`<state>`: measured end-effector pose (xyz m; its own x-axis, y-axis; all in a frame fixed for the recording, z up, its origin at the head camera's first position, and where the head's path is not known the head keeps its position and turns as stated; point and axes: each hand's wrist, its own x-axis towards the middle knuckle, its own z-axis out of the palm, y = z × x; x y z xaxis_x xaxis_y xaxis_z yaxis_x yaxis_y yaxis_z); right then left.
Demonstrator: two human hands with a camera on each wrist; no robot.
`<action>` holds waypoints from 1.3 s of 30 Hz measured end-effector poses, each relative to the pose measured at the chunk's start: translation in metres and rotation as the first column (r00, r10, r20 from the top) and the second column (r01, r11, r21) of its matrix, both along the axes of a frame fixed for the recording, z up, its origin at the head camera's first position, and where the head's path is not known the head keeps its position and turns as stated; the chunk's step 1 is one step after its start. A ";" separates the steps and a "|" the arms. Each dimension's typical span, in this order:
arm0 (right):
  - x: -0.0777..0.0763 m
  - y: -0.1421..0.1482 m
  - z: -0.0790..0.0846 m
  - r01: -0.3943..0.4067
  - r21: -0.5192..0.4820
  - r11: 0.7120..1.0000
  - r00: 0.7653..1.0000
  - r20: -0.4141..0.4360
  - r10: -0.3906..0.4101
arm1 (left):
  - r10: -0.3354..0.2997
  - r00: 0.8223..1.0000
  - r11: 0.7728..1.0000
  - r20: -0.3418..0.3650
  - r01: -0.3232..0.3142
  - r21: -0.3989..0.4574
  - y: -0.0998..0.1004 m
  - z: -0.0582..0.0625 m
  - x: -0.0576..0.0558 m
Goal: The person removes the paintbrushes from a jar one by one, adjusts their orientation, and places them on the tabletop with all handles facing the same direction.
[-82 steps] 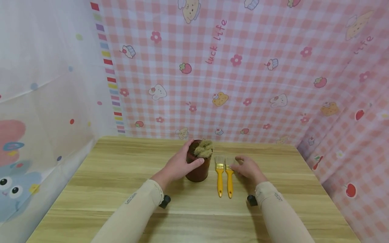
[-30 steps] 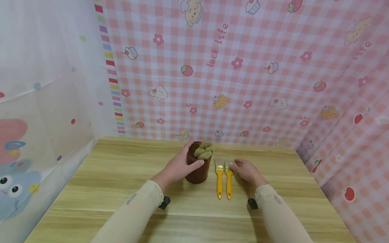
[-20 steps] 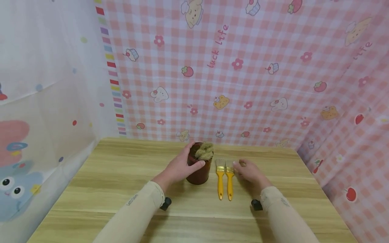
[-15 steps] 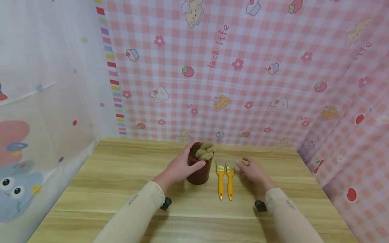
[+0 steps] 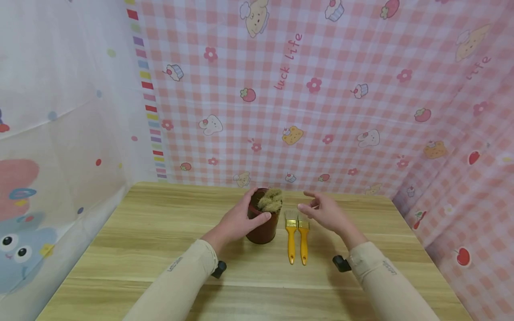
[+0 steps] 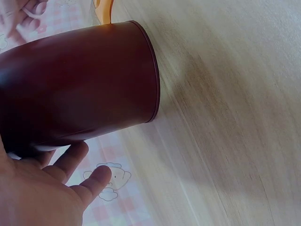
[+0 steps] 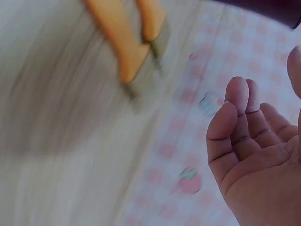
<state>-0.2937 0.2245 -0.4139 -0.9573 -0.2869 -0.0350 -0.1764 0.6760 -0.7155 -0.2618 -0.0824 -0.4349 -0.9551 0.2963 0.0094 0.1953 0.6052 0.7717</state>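
Observation:
In the head view my left hand (image 5: 236,220) grips the upper part of a dark red-brown cylindrical pot (image 5: 263,232), thumb along its near side. A fuzzy tan bundle (image 5: 271,200) pokes out of the pot's mouth. The left wrist view shows the smooth wall of the pot (image 6: 84,80) with fingers bent round its far side. Right of it lie two flat paintbrushes, the left brush (image 5: 291,243) and the right brush (image 5: 304,245), with yellow handles and pale bristles. My right hand (image 5: 327,211) hovers over the right brush's bristle end, fingers loosely bent and holding nothing.
The wood-grain tabletop (image 5: 160,249) reaches back to a pink checked cloth (image 5: 225,102) hanging behind it. A pale printed cloth (image 5: 68,133) hangs at the left. Black wrist cameras sit under both wrists.
My right hand first drew back rightward from the right brush, then rose and came left over the bristles. The brushes were nudged slightly earlier. My left hand keeps holding the pot.

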 end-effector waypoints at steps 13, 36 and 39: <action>0.007 -0.045 0.016 -0.125 -0.005 0.992 0.991 -0.052 0.124 | 0.002 1.000 1.000 0.026 -0.002 0.010 0.000 0.001 -0.001; -0.001 -0.085 0.021 -0.098 0.064 0.993 0.982 -0.153 0.106 | -0.014 1.000 1.000 -0.006 0.014 0.010 -0.002 0.003 0.001; -0.002 -0.091 0.020 -0.107 0.074 0.992 0.982 -0.151 0.117 | -0.016 1.000 1.000 -0.008 0.016 0.012 -0.002 0.004 0.002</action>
<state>-0.2960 0.1332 -0.3935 -0.9147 -0.3943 0.0887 -0.3586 0.6903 -0.6284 -0.2603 -0.0844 -0.4309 -0.9502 0.3110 0.0202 0.2105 0.5928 0.7773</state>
